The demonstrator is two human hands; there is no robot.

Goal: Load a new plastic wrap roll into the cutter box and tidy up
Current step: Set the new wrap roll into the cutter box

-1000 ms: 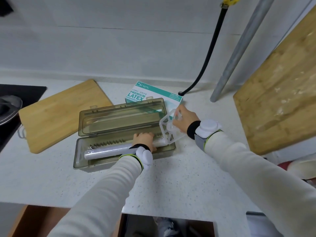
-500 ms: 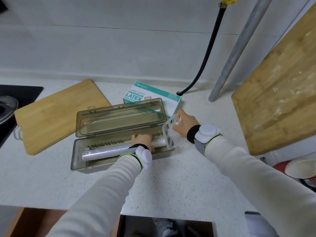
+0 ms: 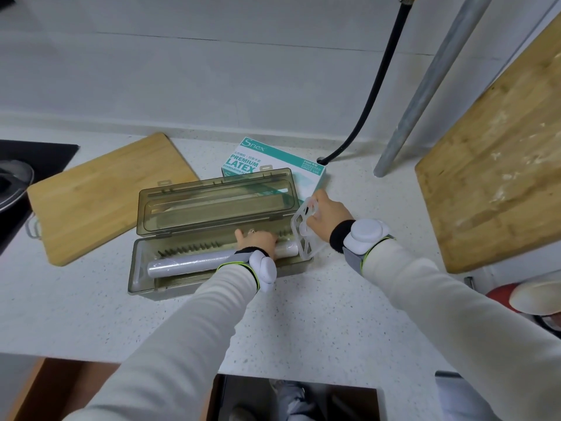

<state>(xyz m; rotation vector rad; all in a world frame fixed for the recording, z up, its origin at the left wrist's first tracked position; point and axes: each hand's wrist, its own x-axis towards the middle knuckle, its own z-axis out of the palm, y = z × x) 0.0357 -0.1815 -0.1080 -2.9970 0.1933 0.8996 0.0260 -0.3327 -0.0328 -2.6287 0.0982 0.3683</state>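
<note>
The smoky translucent cutter box (image 3: 145, 287) lies on the white counter with its lid (image 3: 212, 205) swung open toward the wall. A plastic wrap roll (image 3: 188, 264) lies lengthwise inside the tray. My left hand (image 3: 258, 240) rests on the roll's right part, fingers curled over it. My right hand (image 3: 329, 214) grips a clear plastic end bracket (image 3: 303, 238) at the box's right end, next to the roll's tip.
A box of latex gloves (image 3: 273, 162) sits behind the lid. One wooden cutting board (image 3: 100, 196) lies at the left, a larger one (image 3: 501, 153) leans at the right. A black hose (image 3: 373, 95) and a metal pipe (image 3: 425, 86) rise at the back. A stove (image 3: 18, 177) is far left.
My right hand has brought the clear bracket down against the box's right end. My left hand stays on the roll.
</note>
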